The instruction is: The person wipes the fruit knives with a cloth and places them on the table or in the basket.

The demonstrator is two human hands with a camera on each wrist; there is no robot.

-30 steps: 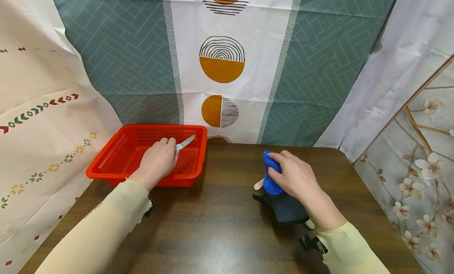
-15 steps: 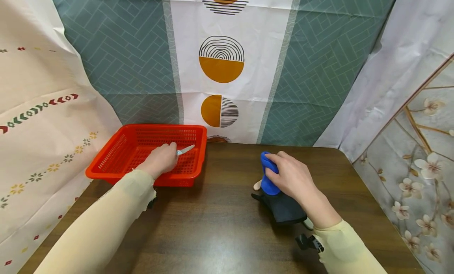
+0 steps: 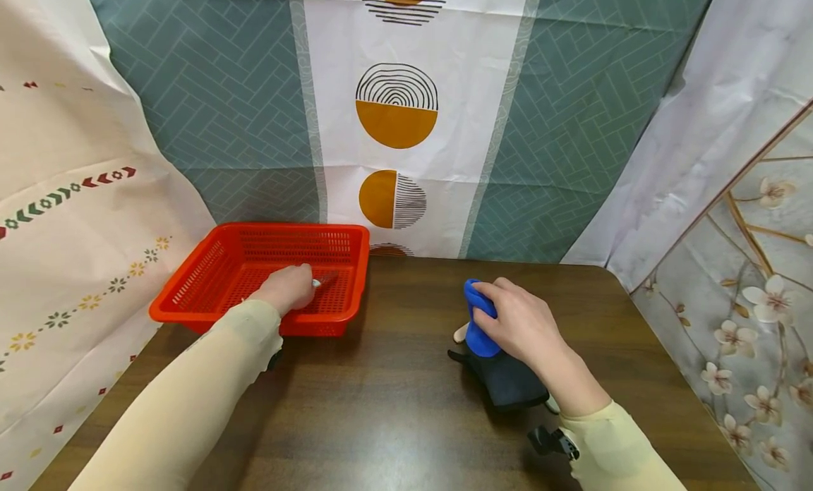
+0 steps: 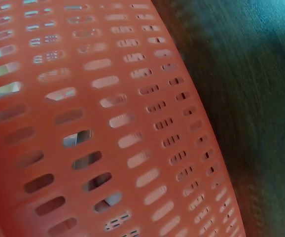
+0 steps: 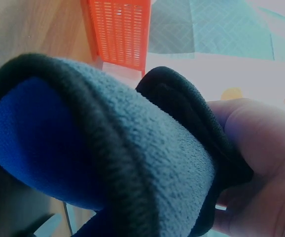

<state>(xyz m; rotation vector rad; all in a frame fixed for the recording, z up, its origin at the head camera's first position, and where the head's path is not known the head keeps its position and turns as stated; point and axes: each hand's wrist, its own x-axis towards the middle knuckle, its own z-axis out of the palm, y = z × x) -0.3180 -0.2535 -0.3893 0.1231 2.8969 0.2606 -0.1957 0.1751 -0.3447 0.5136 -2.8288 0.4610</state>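
My left hand (image 3: 288,288) is down inside the red plastic basket (image 3: 259,320), gripping a small knife (image 3: 316,283) by its pale blue handle. The knife's blade points right and away, close over the basket floor. In the left wrist view, the slotted basket wall (image 4: 103,123) hides this hand. On the right of the table, my right hand (image 3: 521,318) pinches a thick two-sided cloth (image 3: 484,341) between thumb and fingers. The cloth is blue on one face and dark grey on the other, with a black edge, and curls over in the right wrist view.
A pinkish handle end (image 3: 461,332) sticks out from behind the cloth, and a pale green end (image 3: 552,405) shows at its lower right. The brown wooden table (image 3: 381,399) runs back to a patterned curtain (image 3: 400,195). Fabric hangs at both sides.
My left hand has lowered into the basket with the knife. The right hand and the cloth have shifted slightly left and toward me.
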